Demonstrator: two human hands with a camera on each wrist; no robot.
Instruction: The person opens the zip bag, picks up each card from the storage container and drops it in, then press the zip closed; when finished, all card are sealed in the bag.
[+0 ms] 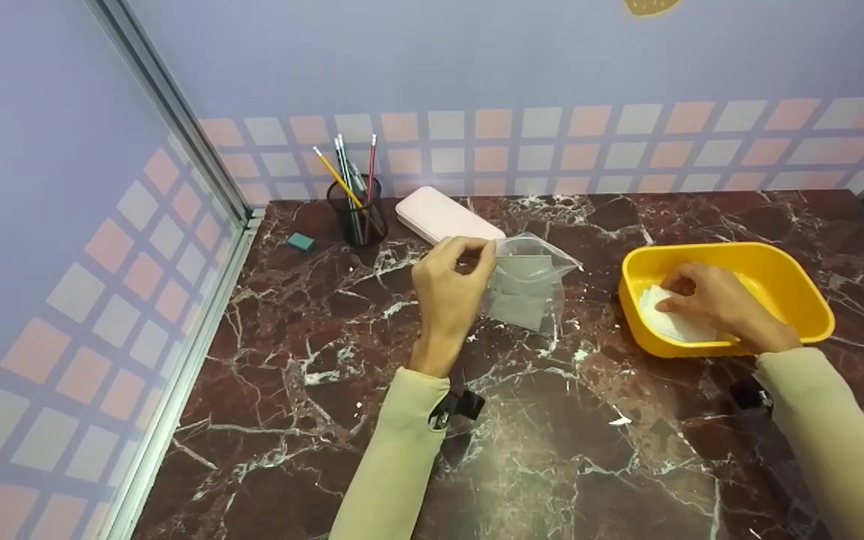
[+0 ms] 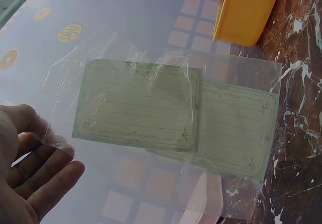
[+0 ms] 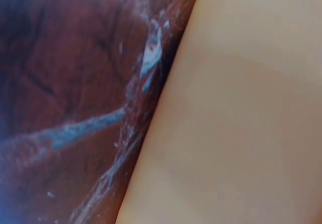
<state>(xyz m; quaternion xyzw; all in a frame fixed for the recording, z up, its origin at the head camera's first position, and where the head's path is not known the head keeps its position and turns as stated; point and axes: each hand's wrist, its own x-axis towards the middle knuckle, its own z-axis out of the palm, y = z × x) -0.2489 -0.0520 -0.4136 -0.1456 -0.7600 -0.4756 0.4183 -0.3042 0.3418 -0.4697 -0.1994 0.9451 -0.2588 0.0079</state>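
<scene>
My left hand point(image 1: 451, 289) pinches the top edge of a clear plastic bag point(image 1: 533, 274) between thumb and fingers, holding it up over the table. Two pale green lined cards point(image 2: 138, 105) with ornate borders overlap inside the bag, as the left wrist view shows. At the right, my right hand point(image 1: 717, 300) reaches into a yellow basin point(image 1: 818, 322). Its thumb and fingers are curled onto a soft-looking white bundle point(image 1: 668, 326) at the basin's left end; its exact kind is unclear. In the right wrist view the basin wall point(image 3: 231, 113) blocks sight of the hand.
Behind the left hand lies a pink case point(image 1: 447, 214). A black mesh cup point(image 1: 361, 217) with pencils and pens stands at the back left, beside a small teal block point(image 1: 301, 241). Tiled-pattern walls border the dark marbled table point(image 1: 537, 450); a white scrap point(image 1: 619, 420) lies in front.
</scene>
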